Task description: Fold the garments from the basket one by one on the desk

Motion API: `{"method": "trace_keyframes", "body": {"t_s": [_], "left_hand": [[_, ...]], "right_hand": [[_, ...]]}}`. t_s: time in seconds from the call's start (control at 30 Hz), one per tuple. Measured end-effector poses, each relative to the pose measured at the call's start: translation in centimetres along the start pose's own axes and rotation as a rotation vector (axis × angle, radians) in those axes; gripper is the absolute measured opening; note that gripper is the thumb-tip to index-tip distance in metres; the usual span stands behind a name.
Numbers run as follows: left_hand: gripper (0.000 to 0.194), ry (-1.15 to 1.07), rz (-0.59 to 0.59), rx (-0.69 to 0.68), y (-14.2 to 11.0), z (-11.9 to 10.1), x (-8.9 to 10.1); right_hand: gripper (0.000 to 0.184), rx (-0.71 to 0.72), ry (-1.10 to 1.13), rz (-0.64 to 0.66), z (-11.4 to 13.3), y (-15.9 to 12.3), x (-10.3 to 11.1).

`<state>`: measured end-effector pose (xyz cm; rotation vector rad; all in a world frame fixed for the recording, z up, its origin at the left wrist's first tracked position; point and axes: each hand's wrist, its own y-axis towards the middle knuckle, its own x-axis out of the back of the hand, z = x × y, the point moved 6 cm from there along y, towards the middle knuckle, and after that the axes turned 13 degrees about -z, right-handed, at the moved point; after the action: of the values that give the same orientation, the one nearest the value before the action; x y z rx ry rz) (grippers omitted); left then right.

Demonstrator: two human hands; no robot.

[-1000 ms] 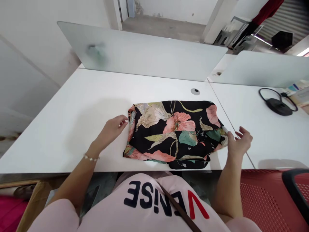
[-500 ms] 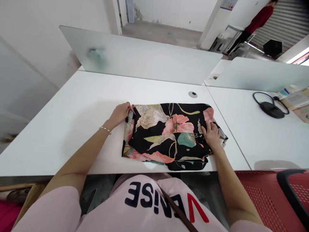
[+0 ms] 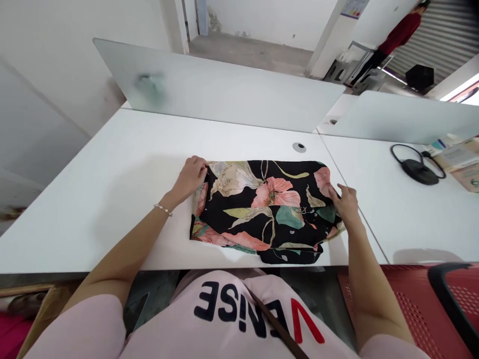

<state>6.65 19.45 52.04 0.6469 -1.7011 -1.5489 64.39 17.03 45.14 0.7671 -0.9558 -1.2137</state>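
Observation:
A black floral cloth point(image 3: 243, 199), printed with pink, cream and green blooms, lies folded in a flat rectangle on the white table point(image 3: 160, 139). My left hand point(image 3: 192, 174) has its fingers curled over the cloth's far left corner, gripping it. At the right edge, my right hand point(image 3: 347, 202) holds the cloth's side, thumb on top and fingers around the outside; the fingertips' exact grip is partly hidden. A loose folded flap sticks out of the near side, close to the table's front edge.
Frosted partitions point(image 3: 224, 89) line the table's far side. A black round object with a looped cord point(image 3: 421, 169) and boxes point(image 3: 466, 162) stand at the right. A red chair point(image 3: 411, 309) is at the near right. A person in red point(image 3: 402, 35) stands in the background.
My right hand has moved right, from lying on top of the cloth to gripping its right edge, which is now folded in. My left hand stays at the far left corner, its fingers more curled.

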Motion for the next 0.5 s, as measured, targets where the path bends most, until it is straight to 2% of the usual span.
{"method": "trace_keyframes", "body": {"t_s": [0.07, 0.17, 0.27, 0.4, 0.5], "left_hand": [[0.020, -0.002, 0.056, -0.115, -0.9, -1.9, -0.7], [0.023, 0.045, 0.095, -0.190, -2.1, -2.8, -1.9], [0.027, 0.109, 0.131, -0.196, -2.7, -2.2, -2.7], [0.027, 0.138, 0.137, -0.149, -2.9, -1.5, -2.8], [0.026, 0.142, 0.136, -0.126, -2.8, -1.5, -2.7]], "right_hand": [[0.070, -0.067, -0.050, 0.028, -1.4, 1.3, -0.2], [0.064, -0.108, -0.075, 0.085, -2.1, 2.3, -0.5], [0.055, -0.105, -0.080, 0.120, -1.5, 2.3, -0.5], [0.051, -0.076, -0.077, 0.145, 0.2, 1.6, 0.3], [0.047, -0.087, 0.046, 0.193, 1.8, 1.1, 1.4]]}}
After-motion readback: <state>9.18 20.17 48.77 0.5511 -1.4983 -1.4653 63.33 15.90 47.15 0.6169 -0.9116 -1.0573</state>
